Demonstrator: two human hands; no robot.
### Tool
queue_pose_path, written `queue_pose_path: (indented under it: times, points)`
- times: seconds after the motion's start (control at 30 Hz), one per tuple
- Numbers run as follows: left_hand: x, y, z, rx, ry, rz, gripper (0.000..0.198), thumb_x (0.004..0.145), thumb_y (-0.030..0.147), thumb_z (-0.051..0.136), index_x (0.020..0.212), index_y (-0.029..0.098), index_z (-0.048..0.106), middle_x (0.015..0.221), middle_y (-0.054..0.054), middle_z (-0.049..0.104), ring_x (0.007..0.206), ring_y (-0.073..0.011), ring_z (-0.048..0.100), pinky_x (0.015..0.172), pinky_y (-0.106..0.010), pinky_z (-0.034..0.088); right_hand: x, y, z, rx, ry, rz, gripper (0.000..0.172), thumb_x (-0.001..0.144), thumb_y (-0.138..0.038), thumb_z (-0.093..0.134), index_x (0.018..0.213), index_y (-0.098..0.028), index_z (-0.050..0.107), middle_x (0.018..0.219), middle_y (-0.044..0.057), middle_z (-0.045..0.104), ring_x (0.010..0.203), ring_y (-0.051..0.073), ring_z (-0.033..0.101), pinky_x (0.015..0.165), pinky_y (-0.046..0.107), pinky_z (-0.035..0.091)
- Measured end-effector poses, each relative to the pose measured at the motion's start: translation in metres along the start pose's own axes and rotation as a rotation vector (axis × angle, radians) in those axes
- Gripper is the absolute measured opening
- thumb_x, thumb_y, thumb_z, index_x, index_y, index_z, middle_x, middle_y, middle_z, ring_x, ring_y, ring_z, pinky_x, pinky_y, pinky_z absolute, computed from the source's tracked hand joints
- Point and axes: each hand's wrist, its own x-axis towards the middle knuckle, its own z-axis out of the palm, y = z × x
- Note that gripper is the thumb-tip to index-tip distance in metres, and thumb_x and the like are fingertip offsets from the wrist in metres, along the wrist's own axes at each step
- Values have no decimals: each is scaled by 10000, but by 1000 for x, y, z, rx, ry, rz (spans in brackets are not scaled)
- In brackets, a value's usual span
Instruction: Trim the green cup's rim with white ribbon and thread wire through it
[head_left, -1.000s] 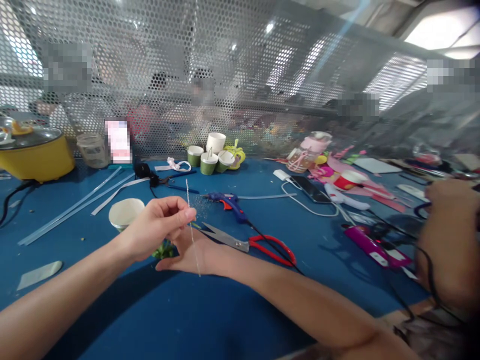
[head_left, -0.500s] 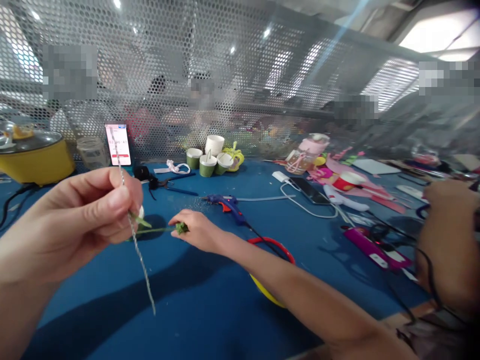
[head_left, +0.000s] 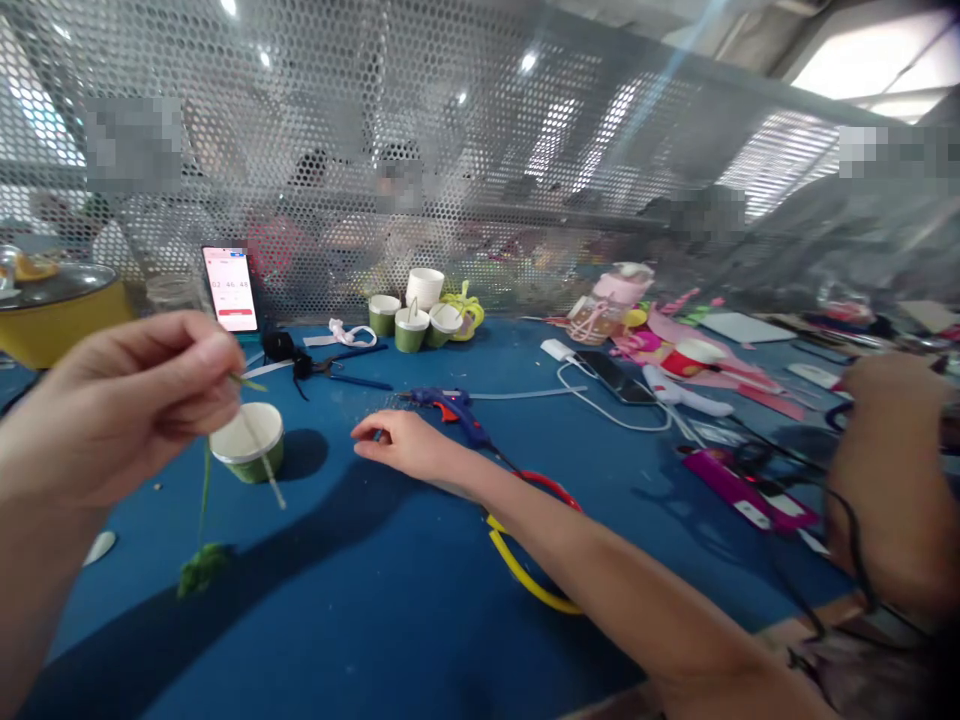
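Observation:
My left hand (head_left: 142, 400) is closed in a pinch, raised over the left of the table. From its fingers hangs a thin, twisted pale cord (head_left: 264, 460), blurred at its upper end. The same pinch holds a green strand (head_left: 206, 490), which trails down to a fuzzy green bundle (head_left: 202, 570). Behind these stands a paper cup (head_left: 259, 462), white inside and green outside. My right hand (head_left: 397, 437) rests near the glue gun (head_left: 457, 410) with its thumb and forefinger apart and nothing visible between them. Its remaining fingers are partly hidden.
A phone showing a timer (head_left: 230, 290) leans upright at the back. Pliers (head_left: 341, 360), several green cups (head_left: 412, 328) and a yellow pot (head_left: 67, 315) line the rear. Red and yellow rings (head_left: 525, 575) lie under my right forearm. A purple power strip (head_left: 739, 490) and cables sit right, near another person's arm (head_left: 892, 480).
My right hand has let go of the green bundle, which now dangles below my left hand. The left hand has shifted left and slightly up, uncovering the cup.

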Motion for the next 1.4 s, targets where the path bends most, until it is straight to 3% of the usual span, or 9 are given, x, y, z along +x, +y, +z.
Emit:
queue_pose_path:
  times: [0.13, 0.2, 0.3, 0.5, 0.63, 0.7, 0.83, 1.0, 1.4]
  points:
    - [5, -27, 33, 3, -205, -182, 289, 650, 363, 674, 587, 143, 497, 449, 68, 351, 387, -13, 272, 366, -150, 185, -1, -4, -7, -68, 54, 33, 151, 761, -231, 559, 851, -150, 648, 872, 52, 665, 771, 143, 589, 686, 227, 420]
    - [4, -44, 47, 21, -249, -258, 295, 684, 392, 632, 611, 144, 490, 445, 73, 375, 376, -9, 255, 372, -158, 177, -5, 4, -18, -162, 157, 162, 128, 764, -264, 546, 803, -188, 641, 820, 17, 663, 726, 127, 587, 657, 216, 419]
    - [2, -69, 58, 34, -306, -350, 311, 722, 419, 574, 637, 150, 443, 554, 27, 545, 373, -5, 272, 381, -172, 179, -16, 29, -37, -267, 283, 346, 150, 772, -274, 518, 773, -161, 617, 810, 83, 638, 754, 190, 575, 662, 289, 413]
    - [-1, -97, 65, 3, -303, -417, 274, 737, 398, 551, 686, 153, 441, 543, 57, 511, 355, 0, 256, 381, -181, 151, -32, 73, -44, -281, 275, 562, 180, 642, -210, 636, 504, -182, 523, 624, 91, 578, 736, 265, 572, 631, 341, 411]
    - [-2, -101, 67, -20, -276, -426, 268, 719, 389, 571, 697, 150, 451, 564, 58, 505, 358, 4, 251, 385, -184, 140, -31, 80, -38, -186, 319, 613, 92, 635, -124, 594, 578, -169, 537, 618, 78, 582, 687, 242, 582, 606, 329, 416]
    - [-2, -102, 67, -13, -273, -423, 261, 714, 381, 577, 700, 148, 461, 563, 57, 504, 361, 4, 254, 387, -185, 144, -32, 78, -37, -100, 348, 626, 62, 659, -108, 554, 703, -151, 553, 603, 58, 586, 622, 207, 584, 567, 306, 423]
    - [-2, -104, 65, -12, -267, -417, 261, 699, 377, 592, 698, 146, 472, 555, 55, 502, 368, 2, 255, 391, -186, 144, -42, 65, -40, 100, 389, 575, 209, 729, -132, 481, 936, -140, 505, 678, 23, 595, 550, 119, 560, 525, 240, 431]
    - [-1, -106, 63, -9, -215, -414, 284, 663, 383, 624, 671, 143, 472, 555, 54, 494, 376, 0, 254, 390, -184, 148, -56, 35, -48, 523, 339, 385, 112, 724, -275, 537, 743, -168, 508, 582, -44, 462, 531, 87, 455, 516, 218, 376]
    - [2, -109, 62, -28, -182, -407, 302, 642, 388, 637, 645, 139, 467, 545, 55, 478, 375, -2, 274, 388, -185, 161, -59, 20, -47, 891, 293, 411, 136, 659, -232, 576, 764, -152, 546, 616, -7, 572, 539, 91, 508, 528, 222, 394]
